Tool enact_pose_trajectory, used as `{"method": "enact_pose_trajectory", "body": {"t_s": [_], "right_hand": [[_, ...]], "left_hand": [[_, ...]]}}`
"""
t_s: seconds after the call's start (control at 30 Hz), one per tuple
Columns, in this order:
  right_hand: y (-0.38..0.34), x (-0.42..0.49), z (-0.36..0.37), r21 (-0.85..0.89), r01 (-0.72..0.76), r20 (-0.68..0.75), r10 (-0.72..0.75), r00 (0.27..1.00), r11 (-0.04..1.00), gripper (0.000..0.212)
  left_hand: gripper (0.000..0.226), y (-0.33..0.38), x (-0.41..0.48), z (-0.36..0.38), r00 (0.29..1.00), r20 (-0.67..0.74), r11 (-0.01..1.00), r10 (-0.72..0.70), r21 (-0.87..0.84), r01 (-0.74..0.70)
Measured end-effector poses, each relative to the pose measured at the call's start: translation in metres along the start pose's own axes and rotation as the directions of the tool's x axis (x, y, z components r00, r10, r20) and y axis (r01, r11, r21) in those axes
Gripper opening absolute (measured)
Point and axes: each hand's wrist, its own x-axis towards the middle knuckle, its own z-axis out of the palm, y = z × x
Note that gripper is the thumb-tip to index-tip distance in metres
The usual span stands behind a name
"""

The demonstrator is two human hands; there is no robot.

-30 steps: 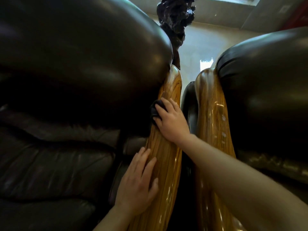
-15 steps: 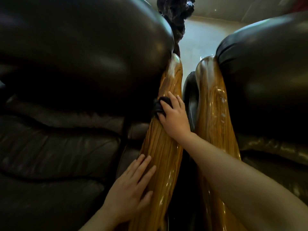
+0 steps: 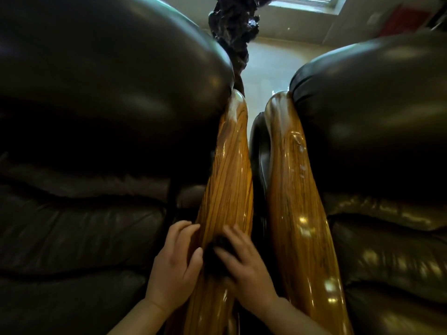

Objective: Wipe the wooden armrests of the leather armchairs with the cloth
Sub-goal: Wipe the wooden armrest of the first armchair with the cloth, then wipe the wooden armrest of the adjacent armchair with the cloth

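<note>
pressing flat, the right hand (image 3: 244,259) pins the dark cloth (image 3: 217,252) onto the left armrest (image 3: 227,180); beside it the left hand (image 3: 175,264) rests open on that armrest's edge. glossy wood could let the cloth skid sideways toward the unwiped right armrest (image 3: 290,189).

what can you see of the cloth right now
Only a small patch of the cloth shows: dark, nearly black, soft and bunched, blurred in the picture. It lies pressed against the glossy striped wood of the left armrest, near its lower end. The right hand covers most of it, fingers spread over it, and the left hand rests beside it on the same armrest. Its full size and shape are hidden.
</note>
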Motion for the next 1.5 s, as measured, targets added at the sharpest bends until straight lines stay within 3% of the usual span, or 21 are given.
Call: {"method": "enact_pose_trajectory", "body": {"t_s": [0.1, 0.23, 0.33, 0.43, 0.53, 0.6, 0.73, 0.8, 0.9, 1.0, 1.1, 1.2, 1.33, 1.43, 1.5], "right_hand": [[0.008, 0.072, -0.012, 0.185, -0.337, -0.198, 0.371, 0.907, 0.923, 0.063], [0.028, 0.150, -0.033, 0.389, -0.492, -0.204, 0.594, 0.778, 0.779, 0.054], [0.026, 0.130, -0.027, 0.348, -0.422, -0.235, 0.514, 0.825, 0.837, 0.054], [0.004, 0.053, -0.004, 0.230, -0.251, -0.222, 0.302, 0.927, 0.940, 0.061], [0.006, 0.010, 0.003, 0.249, -0.170, -0.182, 0.218, 0.959, 0.954, 0.061], [0.018, 0.028, -0.004, 0.260, -0.214, -0.174, 0.264, 0.949, 0.941, 0.059], [0.027, 0.085, -0.022, 0.416, -0.423, -0.154, 0.521, 0.840, 0.805, 0.056], [0.014, 0.072, -0.014, 0.408, -0.435, -0.197, 0.543, 0.816, 0.802, 0.060], [-0.020, 0.013, 0.010, 0.299, -0.411, -0.192, 0.477, 0.858, 0.861, 0.074], [-0.049, -0.042, 0.024, 0.104, -0.334, -0.042, 0.340, 0.939, 0.937, 0.090], [-0.056, -0.063, 0.013, 0.056, -0.233, 0.080, 0.228, 0.970, 0.971, 0.070], [-0.044, -0.063, -0.011, 0.066, -0.244, 0.112, 0.236, 0.965, 0.968, 0.066], [-0.002, -0.062, -0.060, 0.121, -0.284, -0.056, 0.292, 0.955, 0.951, 0.078], [0.042, -0.066, -0.090, 0.170, -0.379, -0.234, 0.411, 0.881, 0.910, 0.082], [0.071, -0.066, -0.100, 0.184, -0.403, -0.279, 0.441, 0.853, 0.896, 0.078]], "left_hand": [[0.060, -0.004, 0.001, 0.003, 0.998, 0.063, 0.996, -0.003, 0.093, -0.003], [0.068, -0.005, -0.006, 0.017, 0.972, 0.233, 0.935, -0.033, 0.350, -0.052], [0.069, 0.002, -0.009, 0.026, 0.958, 0.273, 0.879, -0.084, 0.474, -0.059], [0.065, 0.004, -0.010, 0.028, 0.959, 0.269, 0.873, -0.082, 0.484, -0.061], [0.061, 0.004, -0.010, 0.024, 0.955, 0.289, 0.869, -0.067, 0.487, -0.087], [0.060, 0.003, -0.010, 0.022, 0.954, 0.294, 0.862, -0.063, 0.498, -0.097], [0.061, 0.002, -0.010, 0.024, 0.953, 0.290, 0.861, -0.089, 0.504, -0.073], [0.059, 0.004, -0.010, 0.025, 0.953, 0.285, 0.875, -0.104, 0.481, -0.048], [0.053, 0.007, -0.005, 0.025, 0.961, 0.247, 0.915, -0.126, 0.404, 0.016], [0.057, 0.010, -0.003, 0.027, 0.963, 0.232, 0.920, -0.135, 0.390, 0.035], [0.065, 0.009, -0.006, 0.032, 0.957, 0.252, 0.877, -0.144, 0.480, 0.006], [0.065, 0.014, -0.001, 0.037, 0.958, 0.278, 0.824, -0.074, 0.558, -0.099], [0.063, 0.027, 0.029, 0.050, 0.958, 0.280, 0.783, 0.056, 0.584, -0.216], [0.062, 0.034, 0.058, 0.060, 0.949, 0.282, 0.755, 0.144, 0.589, -0.289], [0.064, 0.038, 0.080, 0.069, 0.950, 0.273, 0.756, 0.153, 0.586, -0.290]]}}
